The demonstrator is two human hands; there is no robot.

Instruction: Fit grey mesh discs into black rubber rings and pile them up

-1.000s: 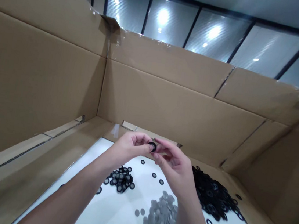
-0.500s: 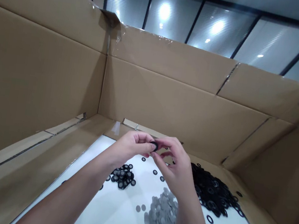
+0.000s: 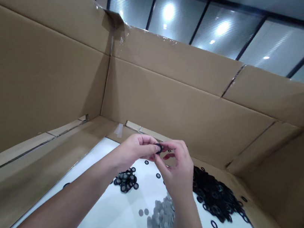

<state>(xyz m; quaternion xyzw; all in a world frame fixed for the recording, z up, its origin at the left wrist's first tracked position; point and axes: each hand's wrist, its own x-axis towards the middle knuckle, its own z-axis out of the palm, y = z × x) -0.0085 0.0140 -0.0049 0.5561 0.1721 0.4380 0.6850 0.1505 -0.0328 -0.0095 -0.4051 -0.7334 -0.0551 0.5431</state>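
A small black ring (image 3: 160, 148) is held up above the white surface, between the fingertips of both hands. My left hand (image 3: 136, 149) pinches it, with the thumb lying across its face. From the other side, my right hand (image 3: 176, 164) has its thumb and index finger curled against the ring's edge. Whether a disc sits inside the ring is hidden by the thumb. Below my left hand lies a small heap of black rings with grey centres (image 3: 125, 180). Grey discs (image 3: 160, 221) are piled under my right forearm, which covers part of them.
A large heap of black rings (image 3: 215, 194) lies at the right, with a single ring (image 3: 213, 224) in front. Several ringed discs are scattered about the white sheet (image 3: 114, 218). Tall cardboard walls (image 3: 170, 101) surround it at the left, back and right.
My right hand has shifted slightly at the ring, and its forearm has moved a little left. The ring remains in about the same place.
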